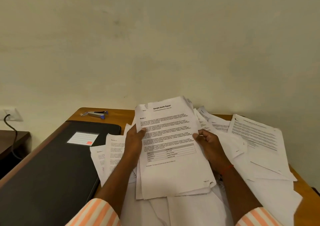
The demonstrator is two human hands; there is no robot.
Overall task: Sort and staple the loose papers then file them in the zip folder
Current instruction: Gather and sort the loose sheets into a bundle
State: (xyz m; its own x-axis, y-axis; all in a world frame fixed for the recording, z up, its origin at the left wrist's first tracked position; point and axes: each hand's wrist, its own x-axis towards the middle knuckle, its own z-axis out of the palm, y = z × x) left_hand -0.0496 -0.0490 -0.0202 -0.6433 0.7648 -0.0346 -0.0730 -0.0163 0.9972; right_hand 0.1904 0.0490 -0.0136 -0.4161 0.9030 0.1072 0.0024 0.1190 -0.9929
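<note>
"Both hands: what do they grip?"

"Left hand (134, 139) and right hand (207, 141) each pinch a side edge of the paper stack (171, 149), thumbs on the top sheet headed 'Sample Health Report'. From where I stand it is raised, tilted, over the table (119, 116)."

"And the other items?"

"Loose papers (256, 139) lie spread under and to the right of the stack. The black zip folder (52, 156) lies flat at the left, sheets touching its right edge. The stapler (97, 113) rests beyond it, near the wall."
</note>
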